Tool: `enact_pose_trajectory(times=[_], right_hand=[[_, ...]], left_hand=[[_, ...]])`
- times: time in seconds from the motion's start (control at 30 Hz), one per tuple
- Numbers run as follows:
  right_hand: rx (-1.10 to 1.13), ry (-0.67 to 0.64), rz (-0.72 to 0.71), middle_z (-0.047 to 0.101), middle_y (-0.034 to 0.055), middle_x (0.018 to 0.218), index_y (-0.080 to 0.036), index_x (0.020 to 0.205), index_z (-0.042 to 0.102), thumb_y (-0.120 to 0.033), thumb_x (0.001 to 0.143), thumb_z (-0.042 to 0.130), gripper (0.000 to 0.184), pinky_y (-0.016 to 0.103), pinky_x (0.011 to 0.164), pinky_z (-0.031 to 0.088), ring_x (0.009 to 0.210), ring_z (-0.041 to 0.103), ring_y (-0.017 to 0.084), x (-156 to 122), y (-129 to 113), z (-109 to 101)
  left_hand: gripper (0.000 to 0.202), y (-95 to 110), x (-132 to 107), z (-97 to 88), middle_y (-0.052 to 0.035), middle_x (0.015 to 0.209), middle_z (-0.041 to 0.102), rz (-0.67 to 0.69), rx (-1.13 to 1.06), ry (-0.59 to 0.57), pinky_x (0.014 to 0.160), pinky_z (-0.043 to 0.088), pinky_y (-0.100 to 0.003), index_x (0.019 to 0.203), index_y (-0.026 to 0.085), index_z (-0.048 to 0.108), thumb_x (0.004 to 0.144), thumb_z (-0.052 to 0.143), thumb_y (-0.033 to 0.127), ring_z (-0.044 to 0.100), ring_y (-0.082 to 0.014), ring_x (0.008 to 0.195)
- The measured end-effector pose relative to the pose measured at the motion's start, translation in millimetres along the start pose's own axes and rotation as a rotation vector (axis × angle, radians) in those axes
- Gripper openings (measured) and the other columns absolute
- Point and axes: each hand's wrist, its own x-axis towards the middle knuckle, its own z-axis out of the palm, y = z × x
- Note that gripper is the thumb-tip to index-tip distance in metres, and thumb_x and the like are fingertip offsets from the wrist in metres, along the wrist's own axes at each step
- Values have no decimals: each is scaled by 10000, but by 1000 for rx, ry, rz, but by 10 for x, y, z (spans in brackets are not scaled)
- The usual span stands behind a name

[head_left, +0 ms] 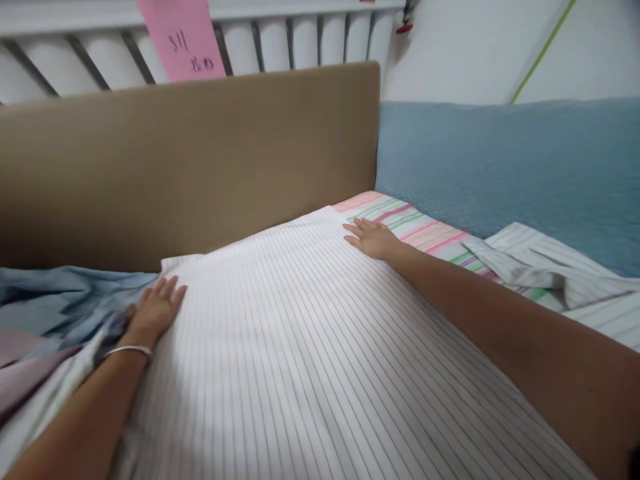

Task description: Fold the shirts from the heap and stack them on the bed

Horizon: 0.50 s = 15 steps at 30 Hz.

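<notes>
A white cloth with thin dark stripes [280, 320] lies spread out in front of me, mostly flat with faint creases. My left hand [154, 308], with a silver bangle on its wrist, rests on the cloth's left edge, fingers stretched out. Near the far right corner, my right hand [371, 238] lies flat with its fingers spread on the cloth's edge. Beneath that corner shows a colourful striped sheet [410, 220]. The near edge of the white cloth runs out of view.
A brown headboard [225, 153] stands behind the cloth, with a white radiator [305, 43] and a pink paper note [183, 40] beyond. A blue padded panel [500, 160] borders the right. Crumpled striped fabric [545, 267] lies there; bluish fabric [65, 300] is bunched at left.
</notes>
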Motion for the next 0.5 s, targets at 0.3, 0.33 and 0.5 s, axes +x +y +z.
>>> enact_pose_trajectory(times=[0.3,0.33,0.5], right_hand=[[204,151,-493,303,64,1481,-291,1388,370,-398,906,399,494,513,1094,200,1368,245,244,-1441,-1362,-335],[245,89,-605,314,19,1478,-348,1385,354,-446,909,376,487,495,1099,221,1365,260,223,-1715,-1382,-294],[194,-31,-342,315,88,1470,-272,1365,420,-491,896,348,523,550,1078,235,1358,266,287,-2419,-888,-227]], left_hand=[[552,1728,-1896,-461,-26,1485,282,318,-158,-46,1066,295,-588,1404,334,247,885,301,516,215,-270,1376],[562,1681,-2107,-428,-16,1495,251,304,-137,-45,1071,276,-605,1412,335,221,886,296,517,182,-280,1384],[554,811,-2618,-549,-184,1428,362,-76,-10,-24,1051,371,-441,1380,89,310,914,317,388,394,-286,1285]])
